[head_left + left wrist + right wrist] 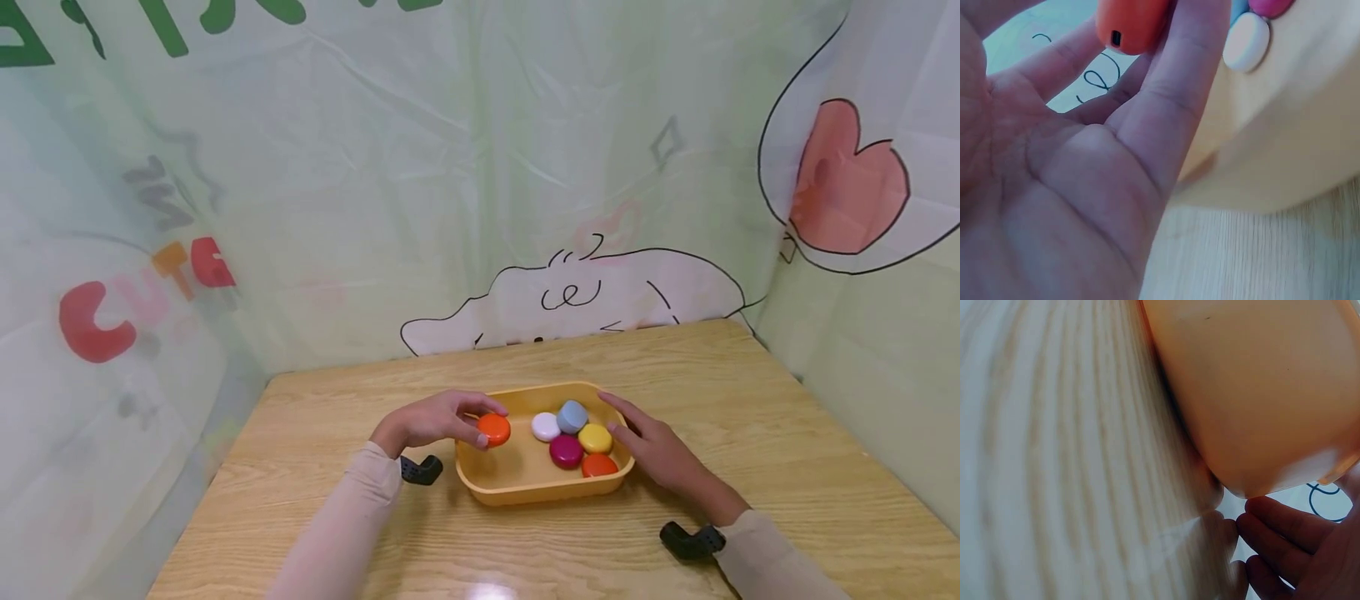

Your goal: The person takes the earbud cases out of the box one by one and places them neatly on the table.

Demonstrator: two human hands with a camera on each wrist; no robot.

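My left hand pinches an orange round piece between thumb and fingers over the left part of a yellow-orange tray. A small dark slot shows in the side of the orange piece in the left wrist view. My right hand holds the tray's right wall, thumb over the rim and fingers outside; the right wrist view shows fingertips by its outer corner. Inside the tray's right half lie a white piece, a light blue one tilted up, a yellow one, a magenta one and a red-orange one.
The tray stands on a wooden table. Behind the table hangs a pale printed curtain, with more curtain at both sides. Black wrist mounts sit at both forearms.
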